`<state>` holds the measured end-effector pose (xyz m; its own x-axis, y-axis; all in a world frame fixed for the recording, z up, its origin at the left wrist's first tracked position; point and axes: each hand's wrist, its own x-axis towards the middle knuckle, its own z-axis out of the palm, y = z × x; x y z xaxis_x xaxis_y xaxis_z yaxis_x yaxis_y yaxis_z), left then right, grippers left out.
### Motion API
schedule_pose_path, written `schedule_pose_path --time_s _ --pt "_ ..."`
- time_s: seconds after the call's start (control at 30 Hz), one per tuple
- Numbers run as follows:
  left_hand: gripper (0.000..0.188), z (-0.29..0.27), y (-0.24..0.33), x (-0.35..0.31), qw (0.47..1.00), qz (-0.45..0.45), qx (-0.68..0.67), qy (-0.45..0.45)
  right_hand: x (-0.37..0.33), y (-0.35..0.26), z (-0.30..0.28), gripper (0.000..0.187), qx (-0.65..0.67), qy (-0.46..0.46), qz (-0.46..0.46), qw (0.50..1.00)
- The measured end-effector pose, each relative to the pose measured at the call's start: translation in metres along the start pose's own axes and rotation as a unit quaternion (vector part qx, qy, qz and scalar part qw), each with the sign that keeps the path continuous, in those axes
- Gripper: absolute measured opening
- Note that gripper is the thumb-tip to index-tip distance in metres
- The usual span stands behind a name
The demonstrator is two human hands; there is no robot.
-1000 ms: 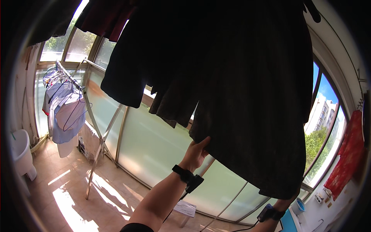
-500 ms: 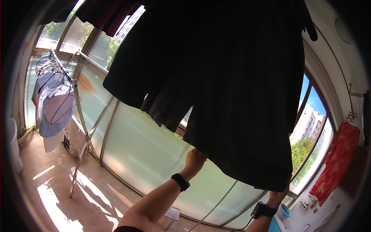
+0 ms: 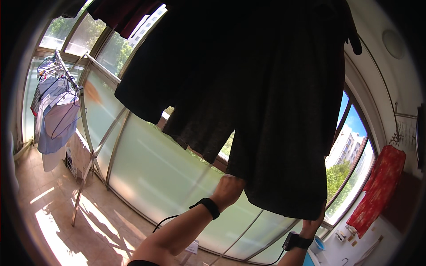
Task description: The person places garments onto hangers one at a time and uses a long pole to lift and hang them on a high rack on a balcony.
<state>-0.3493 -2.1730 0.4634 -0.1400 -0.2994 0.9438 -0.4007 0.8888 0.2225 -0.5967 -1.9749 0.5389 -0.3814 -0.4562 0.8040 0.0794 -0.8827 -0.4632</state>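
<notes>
A large dark garment (image 3: pixel 275 133), almost black, hangs in front of me and fills the upper middle of the view. Its lower hem has two narrow gaps where light shows through; its top runs out of the picture. My left hand (image 3: pixel 228 189) is closed at the hem's lower edge near the middle, gripping the cloth there. At the lower right corner of the same hem, my right hand (image 3: pixel 313 224) holds the edge, its fingers partly hidden by the cloth. Each wrist wears a black band; a cable runs from each.
On the left stands a metal drying rack (image 3: pixel 87 119) with light shirts (image 3: pixel 60 117) on hangers. A dark red garment (image 3: pixel 125 17) hangs overhead. Frosted panels (image 3: pixel 155 173) and windows run behind. To the right hang a red patterned garment (image 3: pixel 377 190) and, lower, a blue basin (image 3: pixel 317 244).
The view has shifted slightly. My left hand has moved a little right and down along the hem, and the cloth between the gaps has swung. My right hand stays at the corner.
</notes>
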Motion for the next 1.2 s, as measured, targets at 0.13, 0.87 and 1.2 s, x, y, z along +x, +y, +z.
schedule_pose_path --time_s 0.13,0.87,1.2 --pt "0.012 0.001 0.0 -0.001 0.999 -0.014 -0.03 0.013 0.003 0.005 -0.011 0.038 -0.004 0.002 0.004 1.0" --pt "0.025 -0.024 -0.05 -0.097 0.95 -0.259 -0.173 -0.04 -0.007 0.083 -0.016 0.032 -0.098 0.013 0.002 0.995" --pt "0.024 -0.057 -0.111 -0.293 0.906 -0.377 -0.07 -0.181 -0.027 0.113 0.037 0.021 -0.372 0.018 -0.085 0.924"
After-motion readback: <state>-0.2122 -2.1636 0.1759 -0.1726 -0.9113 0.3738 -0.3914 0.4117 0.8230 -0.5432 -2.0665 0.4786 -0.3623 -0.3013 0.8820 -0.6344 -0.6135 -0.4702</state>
